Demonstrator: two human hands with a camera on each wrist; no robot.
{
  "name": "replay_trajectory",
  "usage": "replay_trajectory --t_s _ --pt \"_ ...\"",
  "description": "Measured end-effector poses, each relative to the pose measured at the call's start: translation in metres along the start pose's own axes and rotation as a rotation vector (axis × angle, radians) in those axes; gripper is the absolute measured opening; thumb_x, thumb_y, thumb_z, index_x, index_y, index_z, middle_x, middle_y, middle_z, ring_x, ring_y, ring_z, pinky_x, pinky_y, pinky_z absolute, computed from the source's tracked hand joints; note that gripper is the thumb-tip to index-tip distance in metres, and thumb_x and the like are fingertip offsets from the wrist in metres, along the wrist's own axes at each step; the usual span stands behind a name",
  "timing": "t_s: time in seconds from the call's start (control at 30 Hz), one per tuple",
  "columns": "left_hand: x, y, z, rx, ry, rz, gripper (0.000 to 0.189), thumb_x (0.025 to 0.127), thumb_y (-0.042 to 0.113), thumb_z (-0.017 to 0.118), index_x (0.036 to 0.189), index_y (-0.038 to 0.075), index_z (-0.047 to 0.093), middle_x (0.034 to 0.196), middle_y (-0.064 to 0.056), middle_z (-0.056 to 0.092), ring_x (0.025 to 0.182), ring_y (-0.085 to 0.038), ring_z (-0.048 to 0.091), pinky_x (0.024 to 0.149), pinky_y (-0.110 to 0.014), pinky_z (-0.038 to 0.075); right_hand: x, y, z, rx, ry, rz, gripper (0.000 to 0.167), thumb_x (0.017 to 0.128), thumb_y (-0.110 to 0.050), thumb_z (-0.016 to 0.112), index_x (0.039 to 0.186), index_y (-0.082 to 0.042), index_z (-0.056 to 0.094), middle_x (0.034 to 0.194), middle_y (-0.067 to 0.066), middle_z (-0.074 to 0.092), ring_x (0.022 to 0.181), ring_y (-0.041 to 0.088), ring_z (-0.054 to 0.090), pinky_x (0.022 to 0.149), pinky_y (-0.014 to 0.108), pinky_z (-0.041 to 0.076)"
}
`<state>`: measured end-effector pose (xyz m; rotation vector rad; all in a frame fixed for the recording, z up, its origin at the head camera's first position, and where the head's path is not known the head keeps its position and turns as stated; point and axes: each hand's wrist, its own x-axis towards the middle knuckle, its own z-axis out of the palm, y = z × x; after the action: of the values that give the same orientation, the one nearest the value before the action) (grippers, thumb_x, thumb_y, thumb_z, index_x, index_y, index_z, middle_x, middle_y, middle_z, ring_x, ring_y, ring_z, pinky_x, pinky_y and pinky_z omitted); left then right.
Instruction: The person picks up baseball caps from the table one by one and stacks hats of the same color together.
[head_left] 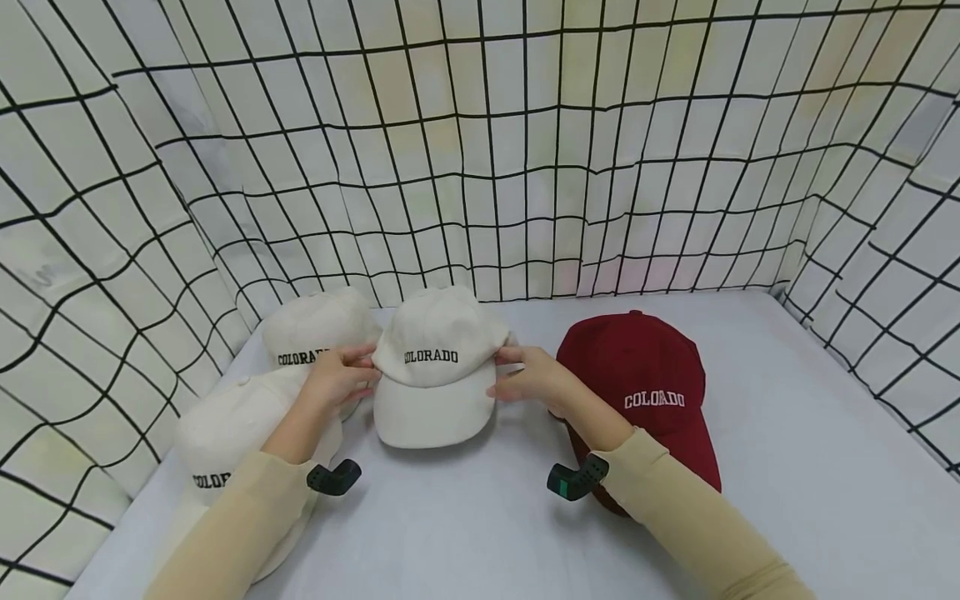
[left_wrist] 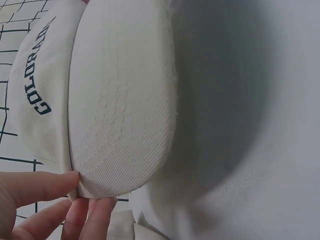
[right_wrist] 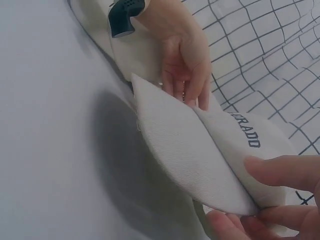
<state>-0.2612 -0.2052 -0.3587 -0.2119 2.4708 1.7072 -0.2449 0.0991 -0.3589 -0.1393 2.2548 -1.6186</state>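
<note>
Both hands hold a white baseball cap with COLORADO in dark letters, its brim facing me. At the cap's left side, my left hand pinches the spot where brim meets crown. In the left wrist view, the left thumb lies on top and the fingers are under the brim. My right hand grips the opposite side, partly hidden behind the cap in the head view. The right wrist view shows the brim raised, with a shadow on the surface beneath it.
Two more white caps lie at the left, one farther back and one nearer, partly covered by my left arm. A dark red cap sits to the right, under my right forearm. Black netting walls the white table.
</note>
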Motion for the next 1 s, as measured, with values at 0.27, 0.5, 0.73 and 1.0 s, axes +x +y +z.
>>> replay_trajectory --t_s 0.27,0.5,0.73,1.0 --pt "-0.010 -0.002 0.000 0.010 -0.028 -0.004 0.059 0.095 -0.005 0.066 0.150 -0.003 0.046 0.118 -0.014 0.057 0.098 -0.016 0.060 0.096 -0.041 0.055 -0.014 0.007 -0.006 0.015 -0.034 -0.028 0.073 0.086 -0.004 0.079 0.152 -0.002 0.047 0.145 0.010 0.057 0.124 0.027 0.059 0.106 0.046 0.045" --pt "-0.022 0.000 -0.001 0.014 -0.077 0.011 0.063 0.093 -0.005 0.068 0.151 -0.004 0.044 0.114 -0.013 0.056 0.095 -0.014 0.060 0.090 -0.037 0.058 -0.027 0.014 -0.010 0.065 -0.085 -0.051 0.072 0.087 -0.002 0.078 0.151 0.000 0.047 0.141 0.011 0.058 0.110 0.021 0.063 0.096 0.037 0.049" --pt "-0.034 0.000 -0.008 0.039 -0.124 0.061 0.065 0.093 -0.006 0.069 0.151 -0.007 0.041 0.108 -0.011 0.058 0.090 -0.011 0.060 0.083 -0.032 0.060 -0.039 0.022 -0.011 0.092 -0.163 -0.105 0.072 0.088 -0.001 0.075 0.152 0.004 0.044 0.145 0.014 0.055 0.123 0.034 0.061 0.104 0.041 0.044" --pt "-0.044 -0.010 -0.011 0.028 -0.148 0.051 0.064 0.091 -0.007 0.070 0.149 -0.012 0.042 0.105 -0.012 0.058 0.086 -0.010 0.063 0.082 -0.031 0.060 -0.050 0.030 -0.008 0.115 -0.210 -0.100 0.070 0.088 -0.002 0.075 0.151 0.003 0.045 0.145 0.013 0.054 0.120 0.030 0.064 0.108 0.047 0.040"
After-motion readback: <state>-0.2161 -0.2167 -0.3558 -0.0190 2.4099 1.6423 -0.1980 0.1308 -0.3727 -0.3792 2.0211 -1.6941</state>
